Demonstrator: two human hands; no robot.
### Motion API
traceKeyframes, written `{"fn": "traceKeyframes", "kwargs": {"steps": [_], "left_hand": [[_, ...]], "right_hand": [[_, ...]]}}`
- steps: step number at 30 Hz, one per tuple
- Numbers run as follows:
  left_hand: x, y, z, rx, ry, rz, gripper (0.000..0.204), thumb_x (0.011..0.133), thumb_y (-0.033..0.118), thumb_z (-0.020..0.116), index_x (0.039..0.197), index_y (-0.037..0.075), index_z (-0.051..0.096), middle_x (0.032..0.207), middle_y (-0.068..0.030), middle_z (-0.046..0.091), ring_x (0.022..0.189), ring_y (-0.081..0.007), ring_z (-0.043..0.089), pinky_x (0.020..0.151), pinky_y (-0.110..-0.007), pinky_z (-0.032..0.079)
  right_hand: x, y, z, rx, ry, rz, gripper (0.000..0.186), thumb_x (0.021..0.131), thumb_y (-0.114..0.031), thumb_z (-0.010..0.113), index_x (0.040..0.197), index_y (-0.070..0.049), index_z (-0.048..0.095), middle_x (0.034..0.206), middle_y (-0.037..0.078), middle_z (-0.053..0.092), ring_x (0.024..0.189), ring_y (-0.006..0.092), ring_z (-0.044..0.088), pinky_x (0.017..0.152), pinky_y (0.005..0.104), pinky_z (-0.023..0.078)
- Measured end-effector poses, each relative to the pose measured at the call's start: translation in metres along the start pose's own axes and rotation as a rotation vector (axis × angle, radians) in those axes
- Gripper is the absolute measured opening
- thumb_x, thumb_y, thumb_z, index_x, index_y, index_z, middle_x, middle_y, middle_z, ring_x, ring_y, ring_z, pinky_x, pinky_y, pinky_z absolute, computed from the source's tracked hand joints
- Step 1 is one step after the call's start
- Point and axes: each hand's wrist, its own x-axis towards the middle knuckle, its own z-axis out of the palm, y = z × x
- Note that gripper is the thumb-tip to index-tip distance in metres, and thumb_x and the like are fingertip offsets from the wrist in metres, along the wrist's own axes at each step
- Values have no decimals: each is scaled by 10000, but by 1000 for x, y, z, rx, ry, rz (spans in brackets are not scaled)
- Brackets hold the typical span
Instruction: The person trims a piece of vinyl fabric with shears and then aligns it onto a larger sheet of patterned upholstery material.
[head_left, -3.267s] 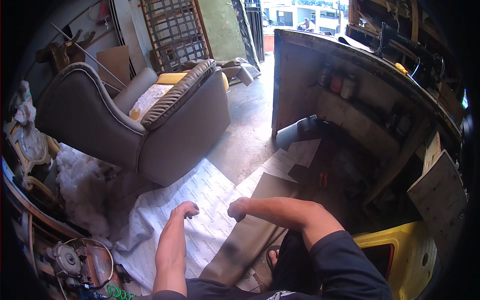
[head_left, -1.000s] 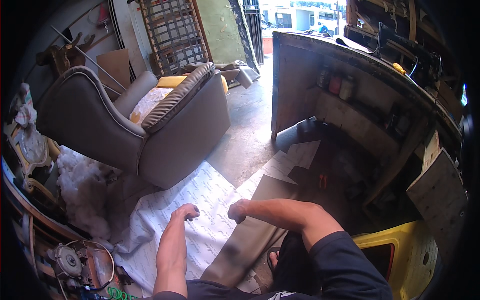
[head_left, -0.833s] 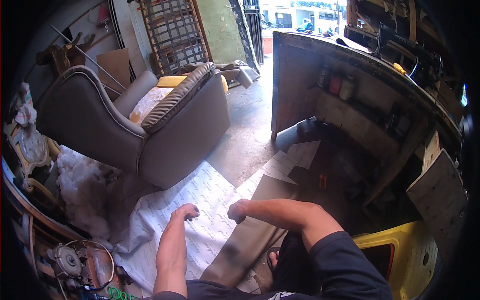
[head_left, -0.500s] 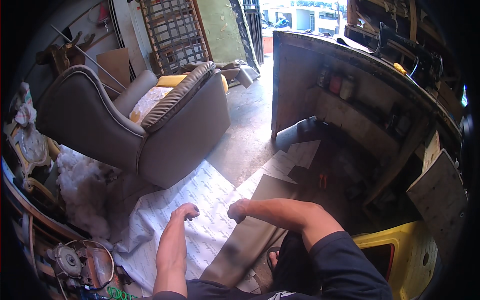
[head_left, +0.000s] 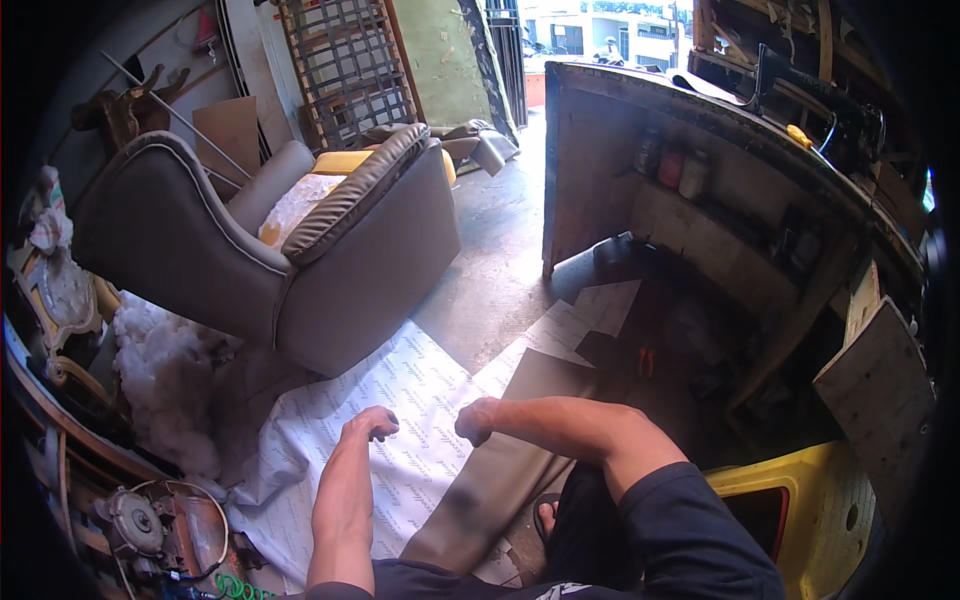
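Note:
My left hand (head_left: 378, 424), fingers curled closed, is over a spread sheet of upholstery material (head_left: 345, 400) with a white printed backing. To its right, a short gap away, is my right hand (head_left: 477, 421), also closed, near the border between the white backing and a brown strip (head_left: 510, 430). What either hand pinches, if anything, is hidden by the fingers. Just beyond the sheet stands a brown upholstered armchair (head_left: 370, 260) with pale piping and exposed foam in its seat.
White stuffing (head_left: 165, 370) is heaped left of the sheet. A dark workbench (head_left: 690, 210) with shelves stands at the right, orange-handled pliers (head_left: 647, 362) on the floor before it. Beside my right arm is a yellow plastic stool (head_left: 830, 500). A webbed frame (head_left: 350, 70) leans at the back.
Both hands, the sheet and the armchair look unmoved. Only the street beyond the doorway differs: a blue shape has gone and a distant figure shows there.

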Motion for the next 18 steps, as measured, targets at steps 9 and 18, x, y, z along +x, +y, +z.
{"fn": "traceKeyframes", "kwargs": {"steps": [9,18], "left_hand": [[-9,-6,-2,-13,3,-12,400,864,274,595,1231,130,663,1058,-45,707,867,-163,691,703,-338,548],[-4,11,0,-11,-2,14,395,867,272,592,1228,131,666,1056,-48,709,878,-167,692,716,-340,547]], "right_hand": [[-7,-15,-11,-18,4,19,270,782,-178,647,1019,-74,722,1000,156,704,953,328,674,778,449,559],[11,14,16,58,13,30,275,778,-183,653,1015,-63,724,1005,160,704,948,334,674,777,451,556]]}}
